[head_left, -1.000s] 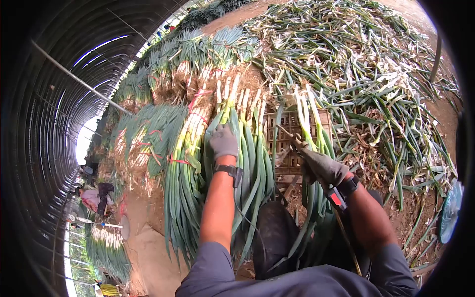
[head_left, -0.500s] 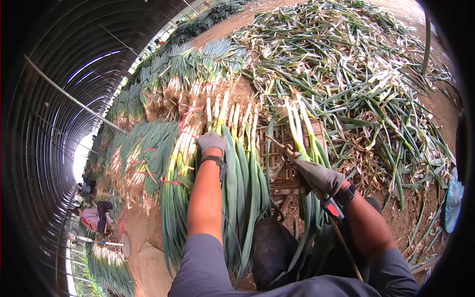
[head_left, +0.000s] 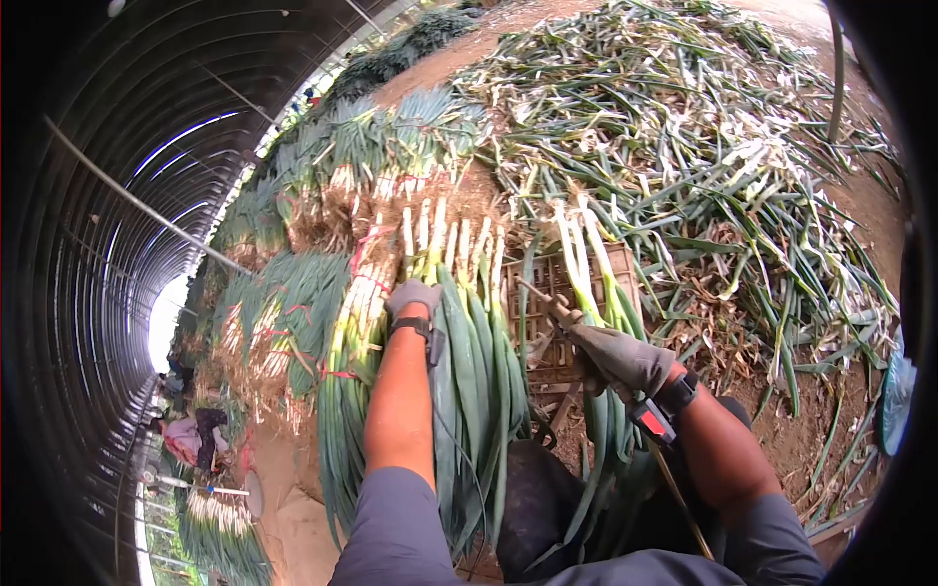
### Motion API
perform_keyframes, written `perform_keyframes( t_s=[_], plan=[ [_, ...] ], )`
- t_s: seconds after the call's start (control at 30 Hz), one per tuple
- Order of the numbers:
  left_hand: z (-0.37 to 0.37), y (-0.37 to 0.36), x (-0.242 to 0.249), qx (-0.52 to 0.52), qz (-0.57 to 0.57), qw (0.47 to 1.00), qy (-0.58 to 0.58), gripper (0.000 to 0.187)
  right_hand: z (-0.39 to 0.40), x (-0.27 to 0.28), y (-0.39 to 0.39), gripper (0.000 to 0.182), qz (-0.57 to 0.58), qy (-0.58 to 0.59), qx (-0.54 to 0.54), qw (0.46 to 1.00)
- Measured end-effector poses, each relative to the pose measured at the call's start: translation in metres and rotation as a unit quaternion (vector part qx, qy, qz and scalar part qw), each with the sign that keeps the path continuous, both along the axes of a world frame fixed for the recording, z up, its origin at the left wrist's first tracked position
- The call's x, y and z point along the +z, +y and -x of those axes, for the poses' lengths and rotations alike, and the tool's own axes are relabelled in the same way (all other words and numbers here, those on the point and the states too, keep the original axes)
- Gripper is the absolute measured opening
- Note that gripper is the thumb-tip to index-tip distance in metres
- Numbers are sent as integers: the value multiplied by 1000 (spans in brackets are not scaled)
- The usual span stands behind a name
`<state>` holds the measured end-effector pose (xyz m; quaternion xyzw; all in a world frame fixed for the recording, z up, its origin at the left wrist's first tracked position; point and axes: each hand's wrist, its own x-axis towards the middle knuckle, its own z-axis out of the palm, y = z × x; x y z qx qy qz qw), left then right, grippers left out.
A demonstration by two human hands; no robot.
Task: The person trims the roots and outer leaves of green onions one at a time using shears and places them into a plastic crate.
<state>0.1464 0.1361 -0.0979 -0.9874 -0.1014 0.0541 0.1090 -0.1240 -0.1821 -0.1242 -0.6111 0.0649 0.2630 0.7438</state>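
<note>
My left hand (head_left: 415, 296), in a grey glove, is closed at the upper leaves of a row of long green onions (head_left: 459, 322), whose white stems point away from me. Its fingertips are partly hidden. In its grey glove, my right hand (head_left: 625, 359) is closed around a few green onions (head_left: 584, 259), their white ends beyond the hand and leaves hanging below. A thin rod-like tool tip (head_left: 535, 292) sticks out leftward from this hand; its grip is hidden. A red and black part (head_left: 652, 420) shows by the wrist, near a thin hose (head_left: 684, 503).
A slatted plastic crate (head_left: 547, 371) sits beneath the right-hand onions. Left of my arm lies a bundle tied with red tape (head_left: 337, 374). More tied bundles (head_left: 278, 332) fill the left. A heap of stripped leaves (head_left: 684, 146) covers the right. A person (head_left: 195, 435) is at far left.
The whole view has shifted slightly, so the onions and bundles appear a little lower. Both hands keep nearly the same places among the onions.
</note>
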Motion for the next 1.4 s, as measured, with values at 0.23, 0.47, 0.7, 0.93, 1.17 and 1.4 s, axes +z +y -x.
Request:
perform_keyframes(
  t_s=[0.23, 0.47, 0.7, 0.93, 1.17, 1.4],
  plan=[
    [15, -5, -9, -37, -14, 999, -13, 56, -4, -2, 6, 61, 2, -9, -10, 1000],
    [9, 13, -38, -61, 56, 993, -81, 29, -8, 2, 17, 65, 65, -21, 2, 998],
    [21, 13, -7, -17, 70, 997, -36, 45, -11, -21, 12, 53, -15, -45, -9, 999],
    [12, 44, -16, 8, 47, 993, -110, 42, -11, -13, 14, 50, -33, -40, -52, 997],
    [47, 55, 42, -52, 261, 962, -67, 54, -10, -6, 23, 49, -114, -71, -73, 988],
    [130, 47, -24, -165, 532, 830, -31, 62, -7, -4, 23, 45, -183, -106, -79, 974]
  ],
)
